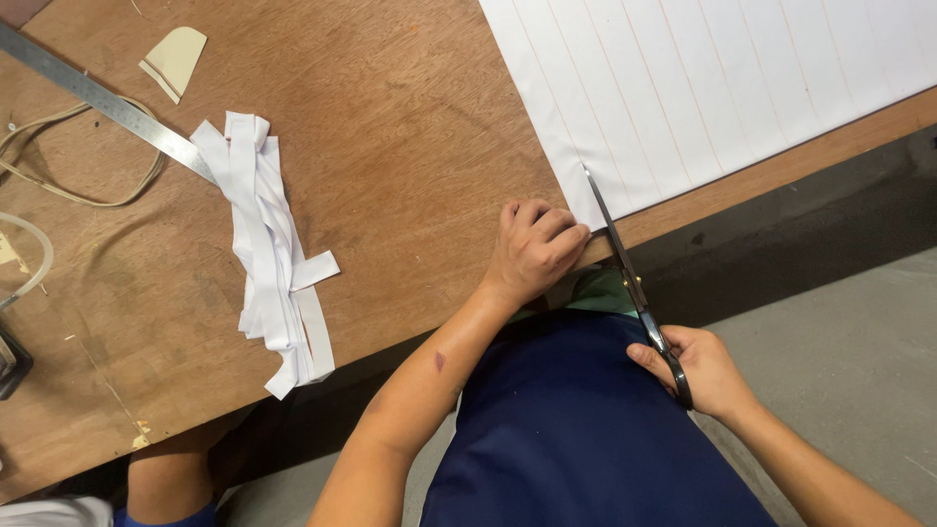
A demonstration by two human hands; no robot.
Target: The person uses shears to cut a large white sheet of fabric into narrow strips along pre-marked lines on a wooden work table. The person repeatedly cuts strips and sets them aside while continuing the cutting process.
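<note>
Right hand (708, 371) grips scissors (630, 278), blades just entering ruled white sheet (703, 88) at bench (410, 146) front edge; left hand (535, 249) fingers clenched pinning sheet corner. Cut strips (273, 263) piled mid-bench; most lines uncut.

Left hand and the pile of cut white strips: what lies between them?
Head view: only bare wooden table lies between the left hand and the strip pile.

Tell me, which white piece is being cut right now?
The big lined white sheet, with the scissors at its corner; the heap of strips lies untouched, apart.
</note>
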